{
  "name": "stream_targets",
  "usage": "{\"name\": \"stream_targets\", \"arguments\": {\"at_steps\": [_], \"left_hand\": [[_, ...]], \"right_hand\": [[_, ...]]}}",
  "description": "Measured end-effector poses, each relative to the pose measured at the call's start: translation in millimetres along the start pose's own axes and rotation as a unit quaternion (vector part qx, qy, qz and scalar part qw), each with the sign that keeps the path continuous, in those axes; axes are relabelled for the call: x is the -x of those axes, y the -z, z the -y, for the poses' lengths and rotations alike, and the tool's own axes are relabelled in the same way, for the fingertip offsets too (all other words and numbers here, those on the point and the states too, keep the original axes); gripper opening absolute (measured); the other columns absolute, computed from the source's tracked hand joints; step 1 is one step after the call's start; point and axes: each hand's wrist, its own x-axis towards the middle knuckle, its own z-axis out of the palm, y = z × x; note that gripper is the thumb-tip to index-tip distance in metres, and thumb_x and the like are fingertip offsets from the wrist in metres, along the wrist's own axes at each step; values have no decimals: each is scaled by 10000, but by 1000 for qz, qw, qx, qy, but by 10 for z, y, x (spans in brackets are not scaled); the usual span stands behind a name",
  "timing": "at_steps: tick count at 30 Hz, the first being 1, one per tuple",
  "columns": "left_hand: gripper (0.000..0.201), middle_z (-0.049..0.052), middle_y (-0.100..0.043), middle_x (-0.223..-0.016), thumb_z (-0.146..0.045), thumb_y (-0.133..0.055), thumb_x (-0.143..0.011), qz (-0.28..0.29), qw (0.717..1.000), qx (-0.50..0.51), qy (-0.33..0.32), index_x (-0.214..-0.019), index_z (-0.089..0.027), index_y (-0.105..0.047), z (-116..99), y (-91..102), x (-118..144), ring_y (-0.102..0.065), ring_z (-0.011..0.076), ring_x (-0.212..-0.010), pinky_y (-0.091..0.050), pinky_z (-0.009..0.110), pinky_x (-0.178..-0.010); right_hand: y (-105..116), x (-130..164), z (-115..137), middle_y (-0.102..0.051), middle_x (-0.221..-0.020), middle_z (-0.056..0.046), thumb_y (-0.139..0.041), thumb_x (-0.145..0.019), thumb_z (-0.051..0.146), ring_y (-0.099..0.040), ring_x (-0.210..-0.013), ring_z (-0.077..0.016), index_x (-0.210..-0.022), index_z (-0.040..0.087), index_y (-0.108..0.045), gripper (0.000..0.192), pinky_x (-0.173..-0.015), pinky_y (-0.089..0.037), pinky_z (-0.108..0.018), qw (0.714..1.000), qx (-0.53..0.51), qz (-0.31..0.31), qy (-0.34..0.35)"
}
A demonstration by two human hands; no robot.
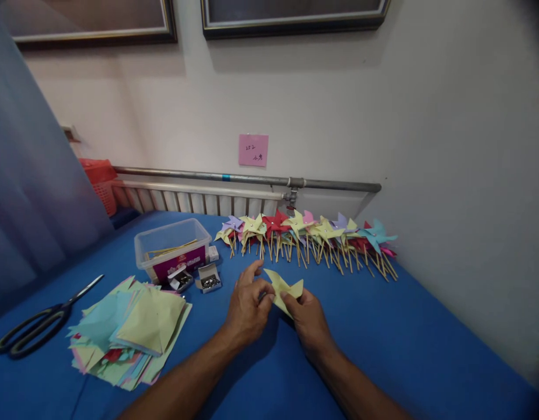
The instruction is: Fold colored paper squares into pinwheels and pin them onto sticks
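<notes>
Both hands meet over the blue table [405, 338] and hold one folded yellow paper piece [283, 289] between them. My left hand [247, 309] pinches its left side with thumb and fingers. My right hand [308, 318] grips its lower right edge. The paper's points stick up above the fingers. Behind the hands, a row of finished paper pinwheels [308, 236] on wooden sticks lies along the wall. A stack of cut coloured paper squares [133, 326] rests to the left of my left forearm.
A clear plastic box [173, 248] with wooden sticks stands left of centre, with two small open boxes of pins [208, 279] in front. Black-handled scissors [37, 326] lie at the far left. A radiator and pipe run along the wall; a red basket [100, 181] sits back left.
</notes>
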Motion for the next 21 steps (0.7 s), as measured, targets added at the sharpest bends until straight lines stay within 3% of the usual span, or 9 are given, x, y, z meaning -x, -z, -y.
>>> {"name": "stream_targets", "arguments": {"at_steps": [3, 7, 15, 21], "left_hand": [[99, 22, -337, -1563, -137, -592, -813, -6, 999, 14, 31, -797, -203, -664, -17, 12, -5, -449, 268, -1317, -410, 476, -1076], [104, 40, -370, -1546, -133, -591, -829, 26, 997, 35, 57, -790, -194, -665, 1, -9, -32, -507, 247, -1284, -446, 442, -1053], [115, 55, -414, -1509, -84, -605, -806, 49, 994, 84, 47, -768, -179, -658, 15, -10, -59, -513, 200, -1284, -390, 354, -1101], [123, 67, -511, -1402, -89, -592, -816, 45, 996, 62, 48, -751, -182, -640, -27, 5, -56, -494, 198, -1302, -408, 339, -1076]], "right_hand": [[4, 0, -1, -767, -873, -77, -750, -696, 509, -690, -804, -253, -949, 160, -701, 434, -720, -524, -323, 1000, -7, -10, 1], [1, 4, -5, -762, -835, -64, -769, -680, 514, -682, -752, -241, -922, 165, -700, 430, -684, -515, -316, 1000, -15, 2, -4], [-15, 27, 22, -767, -951, -94, -769, -683, 533, -681, -809, -247, -1026, 141, -706, 525, -715, -504, -320, 999, -11, 30, -10], [-8, 10, -16, -754, -853, -67, -773, -668, 574, -661, -728, -216, -987, 145, -696, 540, -665, -491, -298, 999, -10, 31, -7]]}}
